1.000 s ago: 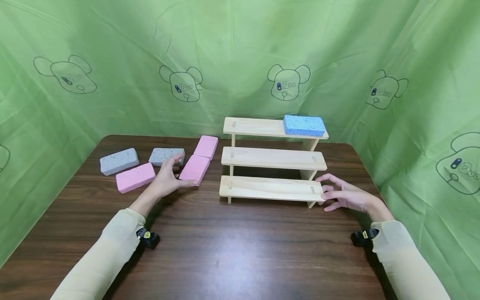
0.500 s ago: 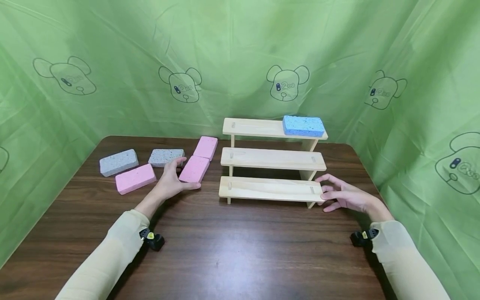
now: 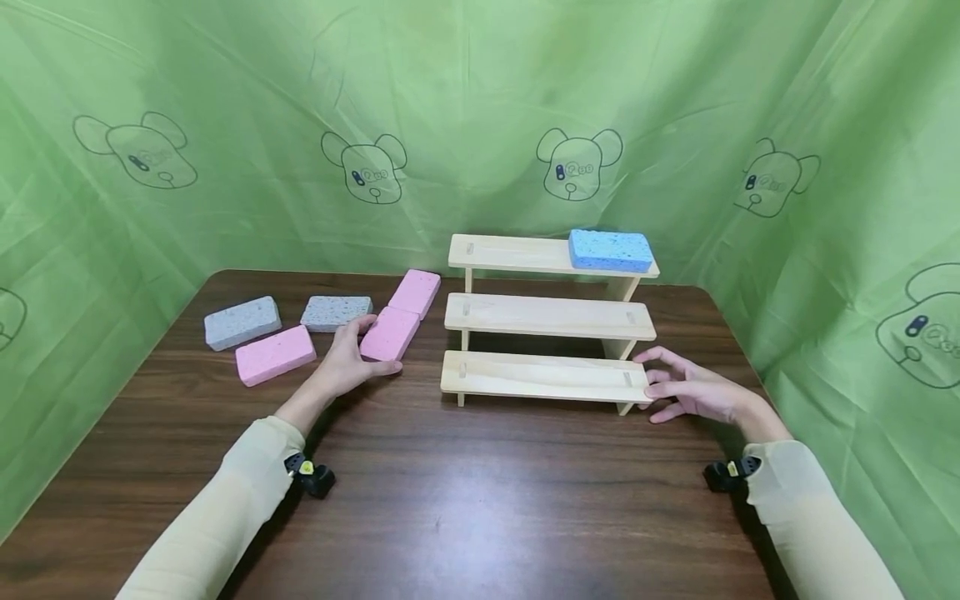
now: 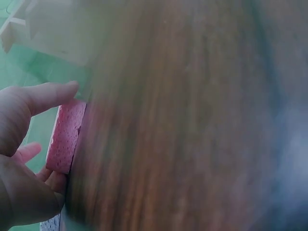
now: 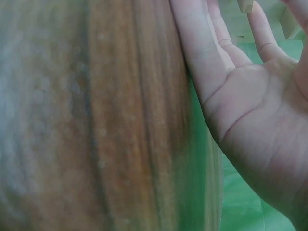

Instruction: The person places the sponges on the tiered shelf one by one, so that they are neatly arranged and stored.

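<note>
Two pink sponges lie end to end at the left of a three-step wooden stand (image 3: 551, 375). My left hand (image 3: 347, 360) holds the nearer pink sponge (image 3: 390, 333) across its length, thumb at the near end and fingers at the far left side. In the left wrist view that pink sponge (image 4: 66, 137) shows between thumb and fingers. My right hand (image 3: 697, 393) touches the right end of the stand's lowest step, with fingers loosely extended. In the right wrist view the palm (image 5: 260, 101) faces the camera and a fingertip meets the wood.
A blue sponge (image 3: 610, 250) sits on the top step's right end. Farther left on the dark wooden table (image 3: 465, 500) lie two grey sponges (image 3: 335, 312) and another pink sponge (image 3: 275, 355). The second end-to-end pink sponge (image 3: 415, 293) adjoins the held one. A green curtain (image 3: 465, 100) surrounds the back and sides.
My left hand has shifted slightly right and closed in around the near pink sponge. My right hand stays at the stand's end.
</note>
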The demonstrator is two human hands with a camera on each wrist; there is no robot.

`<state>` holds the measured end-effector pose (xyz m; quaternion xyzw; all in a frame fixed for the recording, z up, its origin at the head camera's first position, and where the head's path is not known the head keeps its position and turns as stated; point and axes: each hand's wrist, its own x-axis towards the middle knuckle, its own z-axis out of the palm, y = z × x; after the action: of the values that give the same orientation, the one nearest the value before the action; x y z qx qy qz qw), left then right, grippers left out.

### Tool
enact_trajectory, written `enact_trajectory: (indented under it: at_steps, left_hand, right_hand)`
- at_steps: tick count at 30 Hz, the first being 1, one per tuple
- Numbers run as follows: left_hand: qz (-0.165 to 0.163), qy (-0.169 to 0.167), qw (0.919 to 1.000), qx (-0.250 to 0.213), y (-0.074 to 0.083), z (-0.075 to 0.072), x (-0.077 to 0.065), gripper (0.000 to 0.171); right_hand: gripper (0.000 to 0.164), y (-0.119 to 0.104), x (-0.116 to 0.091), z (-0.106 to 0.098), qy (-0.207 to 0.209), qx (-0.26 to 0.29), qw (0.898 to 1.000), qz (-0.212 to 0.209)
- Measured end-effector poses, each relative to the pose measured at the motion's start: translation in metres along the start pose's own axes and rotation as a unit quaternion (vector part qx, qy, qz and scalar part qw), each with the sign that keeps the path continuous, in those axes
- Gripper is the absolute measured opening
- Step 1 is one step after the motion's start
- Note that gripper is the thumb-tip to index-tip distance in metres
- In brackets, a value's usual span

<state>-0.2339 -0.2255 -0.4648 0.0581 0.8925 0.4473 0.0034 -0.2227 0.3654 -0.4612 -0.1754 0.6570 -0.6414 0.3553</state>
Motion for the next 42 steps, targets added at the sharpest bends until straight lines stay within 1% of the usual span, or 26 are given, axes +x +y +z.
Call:
enact_trajectory:
  at_steps: [4, 10, 17, 22, 27, 30, 33, 36, 38, 40, 42]
  left_hand:
    - [-0.005, -0.006, 0.9999, -0.012, -0.002, -0.001, 0.000, 0.104]
    - [-0.004, -0.014, 0.9998, -0.015, -0.005, -0.002, -0.001, 0.104]
    - [-0.009, -0.014, 0.9994, -0.031, -0.004, -0.004, -0.001, 0.097]
    - [-0.015, -0.015, 0.9995, -0.023, -0.002, -0.010, -0.002, 0.096]
    - [-0.013, -0.025, 0.9992, -0.029, 0.002, -0.018, -0.006, 0.094]
    - [-0.006, -0.025, 0.9989, -0.041, 0.005, -0.024, -0.010, 0.090]
    - [0.007, -0.019, 0.9981, -0.058, 0.009, -0.030, -0.013, 0.085]
    - [0.017, -0.014, 0.9961, -0.086, 0.015, -0.036, -0.016, 0.081]
    - [0.016, -0.012, 0.9943, -0.105, 0.020, -0.039, -0.017, 0.079]
    - [0.007, -0.011, 0.9924, -0.122, 0.026, -0.041, -0.018, 0.078]
    - [-0.006, -0.012, 0.9915, -0.129, 0.031, -0.044, -0.019, 0.077]
  right_hand:
    - [0.046, 0.004, 0.000, 0.000, -0.001, 0.005, 1.000, 0.002]
    - [0.048, 0.007, 0.002, 0.000, -0.008, 0.007, 1.000, -0.001]
    - [0.046, 0.005, 0.001, 0.000, -0.001, 0.000, 1.000, 0.006]
    - [0.046, 0.001, -0.001, 0.001, 0.000, 0.003, 1.000, 0.004]
    - [0.047, 0.001, 0.000, 0.000, -0.001, 0.004, 1.000, 0.001]
    - [0.047, 0.002, 0.001, -0.001, 0.000, 0.004, 1.000, 0.002]
    - [0.047, 0.002, 0.002, -0.001, -0.001, 0.000, 1.000, 0.001]
    - [0.047, 0.001, 0.002, 0.000, -0.002, -0.004, 1.000, -0.001]
    - [0.047, 0.000, 0.001, 0.000, -0.001, -0.007, 1.000, -0.003]
    - [0.046, 0.000, 0.001, 0.000, -0.002, -0.008, 1.000, -0.002]
    - [0.046, 0.000, 0.000, -0.001, -0.002, -0.006, 1.000, -0.001]
